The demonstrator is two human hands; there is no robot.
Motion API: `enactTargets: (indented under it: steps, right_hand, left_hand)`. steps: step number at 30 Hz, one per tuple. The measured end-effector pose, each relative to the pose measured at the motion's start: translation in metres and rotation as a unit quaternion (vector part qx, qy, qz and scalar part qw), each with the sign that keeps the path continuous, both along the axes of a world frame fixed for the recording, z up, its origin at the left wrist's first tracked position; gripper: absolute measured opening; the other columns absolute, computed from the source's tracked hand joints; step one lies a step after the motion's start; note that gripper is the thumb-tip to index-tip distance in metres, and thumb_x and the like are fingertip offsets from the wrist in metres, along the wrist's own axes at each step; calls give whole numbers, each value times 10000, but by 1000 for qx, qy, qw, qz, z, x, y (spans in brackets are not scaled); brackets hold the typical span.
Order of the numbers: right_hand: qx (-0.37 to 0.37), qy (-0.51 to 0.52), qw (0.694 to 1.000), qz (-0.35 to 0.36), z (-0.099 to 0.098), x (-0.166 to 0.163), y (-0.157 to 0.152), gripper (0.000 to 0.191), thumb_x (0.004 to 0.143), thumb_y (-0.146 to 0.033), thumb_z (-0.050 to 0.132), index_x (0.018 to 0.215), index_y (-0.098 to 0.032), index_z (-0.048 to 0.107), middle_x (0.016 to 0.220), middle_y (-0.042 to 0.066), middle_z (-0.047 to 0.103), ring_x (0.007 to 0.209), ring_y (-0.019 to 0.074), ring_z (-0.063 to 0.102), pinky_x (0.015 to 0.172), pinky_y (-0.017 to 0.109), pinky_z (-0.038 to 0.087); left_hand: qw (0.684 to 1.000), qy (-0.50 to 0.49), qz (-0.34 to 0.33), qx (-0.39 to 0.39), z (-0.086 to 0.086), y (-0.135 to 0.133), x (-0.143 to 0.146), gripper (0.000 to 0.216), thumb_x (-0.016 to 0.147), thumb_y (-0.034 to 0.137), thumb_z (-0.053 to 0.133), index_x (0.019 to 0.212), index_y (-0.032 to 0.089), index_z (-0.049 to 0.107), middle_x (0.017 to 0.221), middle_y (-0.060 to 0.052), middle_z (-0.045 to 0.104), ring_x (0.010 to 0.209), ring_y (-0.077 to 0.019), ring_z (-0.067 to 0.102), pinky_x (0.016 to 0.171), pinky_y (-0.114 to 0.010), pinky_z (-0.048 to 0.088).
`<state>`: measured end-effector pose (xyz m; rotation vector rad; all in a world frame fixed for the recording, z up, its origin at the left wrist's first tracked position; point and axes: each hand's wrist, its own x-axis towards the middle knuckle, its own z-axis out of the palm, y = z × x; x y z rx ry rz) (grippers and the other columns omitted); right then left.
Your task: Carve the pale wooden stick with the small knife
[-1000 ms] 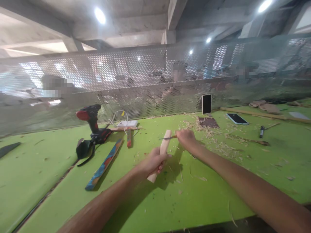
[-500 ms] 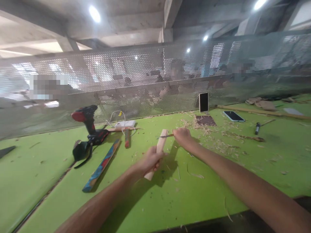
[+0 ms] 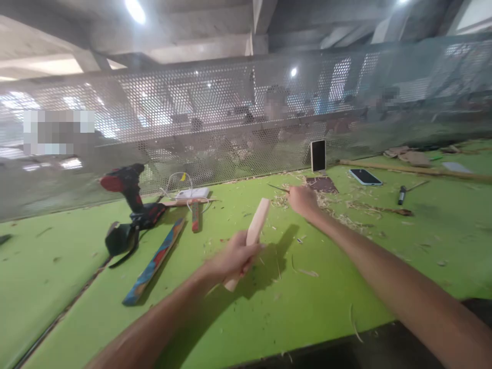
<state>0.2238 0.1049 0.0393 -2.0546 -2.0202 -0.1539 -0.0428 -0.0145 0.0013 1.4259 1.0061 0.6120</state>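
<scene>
My left hand [image 3: 240, 256] is closed around the lower part of a pale strip of wood [image 3: 258, 223], which tilts up and away above the green table [image 3: 238, 328]. In my right hand [image 3: 303, 200] is a thin-bladed knife [image 3: 277, 187], its handle hidden in the closed fingers. The blade points left, beyond the wood's upper end and apart from it. Curled wood shavings [image 3: 348, 223] lie around and to the right of my right hand.
On the left are a cordless drill [image 3: 132, 197] and a painted strip [image 3: 156, 264]. A white power strip [image 3: 192, 193] with a cable sits behind them. One phone [image 3: 318, 156] stands upright, another phone [image 3: 365, 177] lies flat. A perforated screen [image 3: 215, 123] runs along the back.
My right hand has moved the knife off the wood, away and to the right. My left hand still holds the wood, now turned slightly. The whole view has shifted a little.
</scene>
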Motion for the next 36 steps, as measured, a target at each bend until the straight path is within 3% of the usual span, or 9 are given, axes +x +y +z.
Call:
enactTargets:
  steps: [6, 15, 25, 36]
  right_hand:
    - [4, 2, 997, 76, -2, -17, -15, 425, 1086, -144, 415, 1081, -72, 834, 706, 103, 683, 612, 205, 615, 618, 327, 494]
    - [-35, -22, 985, 166, -10, -56, -40, 432, 1045, -82, 409, 1050, -160, 834, 737, 92, 718, 580, 216, 641, 565, 338, 526]
    - [11, -88, 983, 164, -20, -53, -25, 302, 1036, -71, 540, 946, -160, 814, 625, 63, 654, 513, 186, 581, 496, 301, 504]
    - [-22, -98, 985, 142, -25, -53, -19, 276, 1017, -94, 563, 1036, -176, 827, 691, 89, 693, 633, 249, 679, 622, 384, 590]
  left_hand:
    - [999, 0, 45, 1, -2, 7, 0, 390, 918, 446, 804, 945, 233, 479, 566, 111, 532, 409, -78, 469, 379, -184, 346]
    - [998, 5, 69, 14, 5, 6, 5, 225, 983, 278, 715, 958, 219, 500, 563, 106, 546, 417, -89, 490, 376, -190, 377]
    - [996, 43, 74, 12, 9, 2, 7, 199, 1027, 229, 678, 941, 213, 499, 597, 102, 552, 442, -79, 490, 403, -194, 388]
    - [996, 51, 70, 3, 8, 5, 3, 195, 1031, 244, 679, 978, 206, 495, 585, 110, 532, 445, -74, 467, 411, -187, 369]
